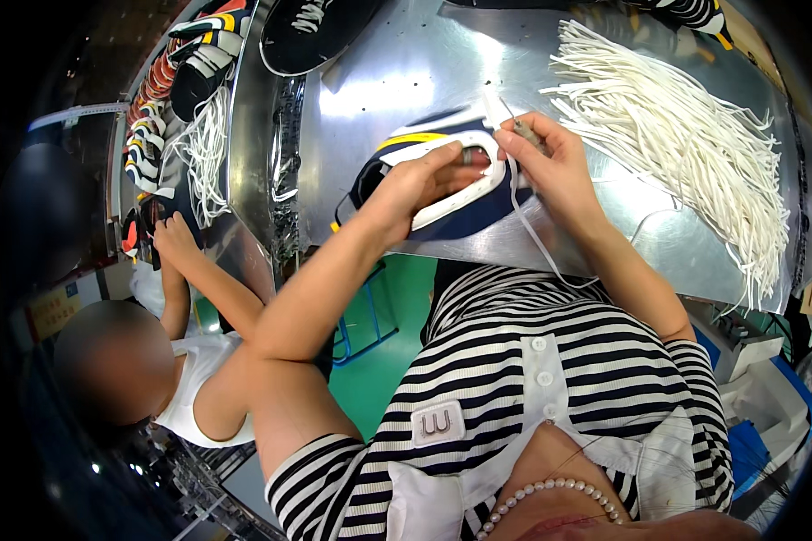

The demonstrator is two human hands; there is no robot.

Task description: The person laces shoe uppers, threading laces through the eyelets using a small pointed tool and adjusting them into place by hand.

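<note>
A navy shoe upper (465,222) with white eyelet edging and a yellow stripe lies on the metal table in front of me. My left hand (417,185) grips it, fingers tucked into its lacing opening. Beside the upper's right end, my right hand (558,167) is closed in a pinch on a thin awl-like tool (525,133) with a short handle; whether its tip is hooked cannot be made out. A white shoelace (534,236) trails from the upper near my right fingers down toward the table's front edge.
A large pile of white shoelaces (677,153) covers the table's right side. A black shoe (302,38) sits at the back left. Across a metal divider are stacked shoe uppers (149,149), more laces (209,167) and a co-worker's hand (175,239). Another striped shoe part (695,20) lies far right.
</note>
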